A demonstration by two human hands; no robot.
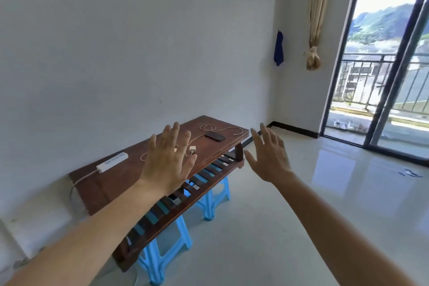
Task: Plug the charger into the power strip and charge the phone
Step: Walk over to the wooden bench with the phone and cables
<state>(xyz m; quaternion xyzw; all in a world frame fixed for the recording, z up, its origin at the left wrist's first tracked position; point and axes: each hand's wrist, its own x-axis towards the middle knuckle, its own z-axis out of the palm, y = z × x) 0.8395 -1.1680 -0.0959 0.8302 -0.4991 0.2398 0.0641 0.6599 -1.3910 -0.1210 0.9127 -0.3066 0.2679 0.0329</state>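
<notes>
A white power strip [112,161] lies on the left part of a dark wooden table [111,183]. A small white charger block [192,149] sits mid-table, its thin cable [210,127] looping toward the far end. A dark phone [214,136] lies flat near the table's far right corner. My left hand [167,160] is held out over the table with fingers spread, empty, partly covering the cable beside the charger. My right hand [269,155] is raised past the table's right end, fingers apart, holding nothing.
Blue plastic stools [162,260] stand under the table's slatted lower shelf. The table runs along a white wall. Shiny tiled floor [301,204] spreads to the right toward a glass balcony door [383,65]. A blue cloth [278,49] hangs on the far wall.
</notes>
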